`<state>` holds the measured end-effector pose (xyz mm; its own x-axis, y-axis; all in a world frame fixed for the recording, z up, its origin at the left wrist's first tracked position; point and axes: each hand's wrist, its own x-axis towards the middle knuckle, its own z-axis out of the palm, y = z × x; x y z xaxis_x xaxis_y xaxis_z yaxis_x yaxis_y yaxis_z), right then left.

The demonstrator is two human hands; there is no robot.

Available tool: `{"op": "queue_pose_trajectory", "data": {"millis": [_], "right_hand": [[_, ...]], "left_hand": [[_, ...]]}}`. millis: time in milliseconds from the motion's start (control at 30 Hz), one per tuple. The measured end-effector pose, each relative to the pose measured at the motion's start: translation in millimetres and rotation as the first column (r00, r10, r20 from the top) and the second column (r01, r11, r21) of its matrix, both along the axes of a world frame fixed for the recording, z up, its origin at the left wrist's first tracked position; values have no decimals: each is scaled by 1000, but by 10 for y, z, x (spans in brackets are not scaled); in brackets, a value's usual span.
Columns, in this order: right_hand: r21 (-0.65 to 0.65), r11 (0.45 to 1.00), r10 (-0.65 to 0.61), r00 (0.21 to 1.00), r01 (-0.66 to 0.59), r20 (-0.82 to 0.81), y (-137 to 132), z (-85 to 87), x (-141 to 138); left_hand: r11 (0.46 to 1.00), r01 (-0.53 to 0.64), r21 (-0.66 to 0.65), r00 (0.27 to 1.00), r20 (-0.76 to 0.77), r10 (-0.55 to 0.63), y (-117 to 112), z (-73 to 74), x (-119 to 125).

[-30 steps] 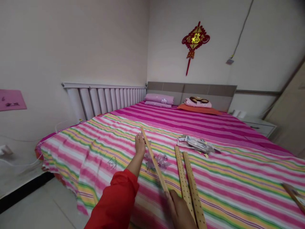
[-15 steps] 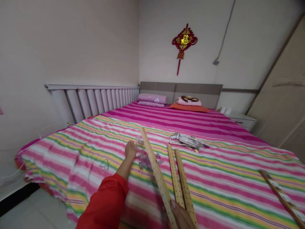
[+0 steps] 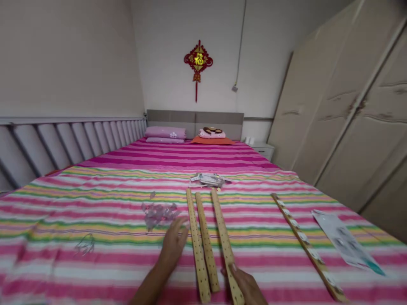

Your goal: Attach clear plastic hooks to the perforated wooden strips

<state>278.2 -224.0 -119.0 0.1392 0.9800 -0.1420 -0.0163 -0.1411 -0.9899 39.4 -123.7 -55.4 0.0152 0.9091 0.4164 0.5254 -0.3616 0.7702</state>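
On the striped bed [image 3: 95, 199], three perforated wooden slats [image 3: 206, 241] lie side by side. The right hand [image 3: 248, 288] has its grip closed on the near end of the rightmost slat [image 3: 222, 228]. The left hand [image 3: 173, 248] is open, fingers loose, just beside the leftmost slat [image 3: 193, 237].

This is a bedroom in a home. A wide bed [image 3: 95, 190] with a pink striped cover fills the space in front of me, running up to a grey headboard [image 3: 178, 117] at 12 o'clock with pillows [image 3: 165, 132] against it. A nightstand [image 3: 263, 149] sits at 1 o'clock, a tall wardrobe [image 3: 349, 127] lines the wall at 2 o'clock, a radiator [image 3: 63, 140] runs along 10 o'clock, and a red knot ornament [image 3: 198, 60] hangs above the headboard.
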Motion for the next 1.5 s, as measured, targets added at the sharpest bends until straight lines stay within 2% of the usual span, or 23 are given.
{"op": "queue_pose_trajectory", "data": {"millis": [33, 67, 133, 233, 300, 400, 433, 467, 533, 600, 633, 667, 700, 767, 800, 900, 967, 1033, 1167, 1267, 1367, 1433, 1500], "right_hand": [[-38, 999, 23, 1000, -23, -9, 29, 6, -36], [-109, 988, 103, 994, -106, -32, 56, 16, -73], [-101, 986, 133, 991, -131, 13, 79, 51, -124], [119, 992, 2, 959, -38, 284, -1, 131, -94], [236, 971, -75, 902, -30, 425, -112, 191, 22], [335, 940, -229, 849, 65, 476, -301, 259, 380], [381, 914, -316, 834, 140, 452, -359, 273, 551], [436, 865, -438, 799, 249, 411, -414, 283, 743], [504, 708, -688, 643, 495, 336, -504, 288, 1161], [488, 567, -824, 470, 664, 317, -563, 273, 1554], [428, 535, -844, 437, 728, 312, -578, 259, 1717], [322, 549, -831, 464, 771, 307, -582, 241, 1848], [185, 608, -789, 560, 772, 253, -577, 223, 1947], [-49, 698, -716, 697, 715, -29, -543, 199, 2060], [-132, 737, -675, 713, 662, -192, -516, 197, 2086], [-267, 832, -547, 641, 486, -538, -415, 238, 2112], [-269, 904, -425, 622, 334, -658, -334, 283, 2108], [-201, 959, -281, 620, 197, -733, -247, 320, 2083], [-43, 998, -59, 614, 40, -787, -85, 343, 1958], [38, 999, 12, 597, 31, -802, 3, 327, 1826], [70, 993, -1, 593, 96, -805, 64, 301, 1642], [61, 990, -35, 634, 128, -773, 82, 292, 1462], [51, 985, -82, 709, 164, -700, 74, 304, 1230]], "left_hand": [[996, 84, -24, 995, -49, -85, -115, -45, 187], [986, 162, -51, 980, -106, -166, -219, -86, 357], [954, 283, -97, 932, -209, -297, -379, -143, 644], [904, 397, -159, 841, -332, -428, -486, -166, 953], [893, 403, -200, 805, -387, -450, -495, -169, 1091], [900, 364, -238, 779, -452, -435, -480, -220, 1209], [906, 352, -234, 775, -469, -422, -474, -252, 1228], [913, 343, -222, 774, -485, -408, -469, -288, 1240], [925, 328, -191, 774, -507, -379, -462, -357, 1251], [931, 318, -179, 772, -521, -364, -457, -399, 1257], [933, 311, -181, 771, -526, -359, -456, -406, 1261], [934, 304, -186, 770, -530, -356, -455, -404, 1266], [935, 299, -192, 767, -534, -355, -456, -394, 1271], [934, 294, -203, 761, -542, -357, -462, -359, 1280], [934, 291, -207, 758, -545, -357, -467, -338, 1284], [934, 274, -228, 759, -545, -356, -497, -283, 1300], [937, 258, -234, 773, -532, -345, -526, -264, 1319], [942, 246, -226, 803, -498, -329, -556, -261, 1344], [939, 271, -214, 889, -318, -329, -628, -260, 1411], [908, 335, -253, 928, -80, -364, -704, -213, 1480], [853, 404, -330, 915, 161, -371, -783, -140, 1560], [808, 449, -382, 888, 293, -355, -817, -110, 1611], [756, 494, -429, 851, 415, -321, -834, -106, 1654]]}}
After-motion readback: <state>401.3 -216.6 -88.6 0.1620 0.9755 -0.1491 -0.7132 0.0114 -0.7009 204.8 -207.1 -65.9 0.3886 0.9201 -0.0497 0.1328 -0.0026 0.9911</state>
